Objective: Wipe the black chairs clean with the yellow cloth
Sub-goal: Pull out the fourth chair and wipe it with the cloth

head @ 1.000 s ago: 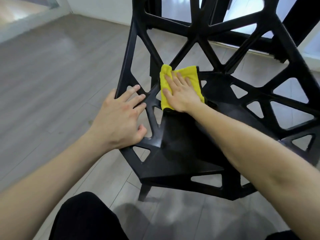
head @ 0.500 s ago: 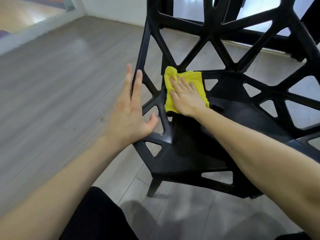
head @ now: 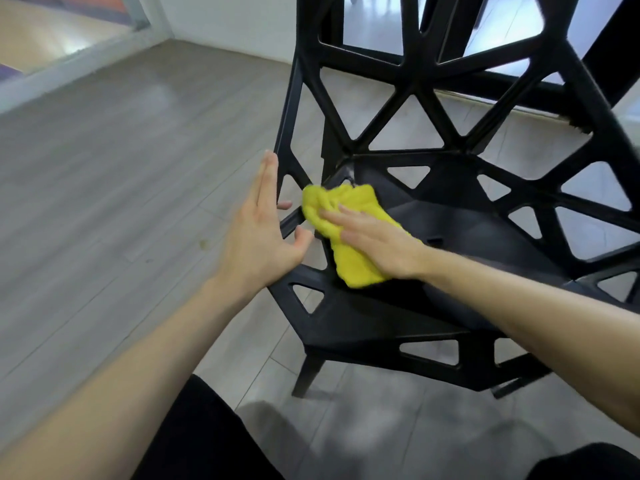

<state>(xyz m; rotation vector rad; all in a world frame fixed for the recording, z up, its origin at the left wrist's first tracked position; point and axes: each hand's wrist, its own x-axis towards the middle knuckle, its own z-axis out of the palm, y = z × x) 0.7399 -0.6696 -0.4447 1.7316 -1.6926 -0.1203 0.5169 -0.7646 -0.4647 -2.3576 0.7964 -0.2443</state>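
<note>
Yellow cloth [head: 353,251] under my flat right hand [head: 377,242] on black chair [head: 381,317] seat — left hand [head: 258,233] fingers straight, at frame.

From my remote feed, this looks like an indoor living or dining space, though I cannot say whether home or showroom. Grey wood-look plank flooring [head: 114,174] runs across the room to a plain white wall [head: 225,22] at the far side. A black chair [head: 433,209] with an angular, triangle-cut frame stands on it. At upper left, a pale raised threshold [head: 65,71] borders a warmer, lighter-toned floor [head: 45,32] beyond.
</note>
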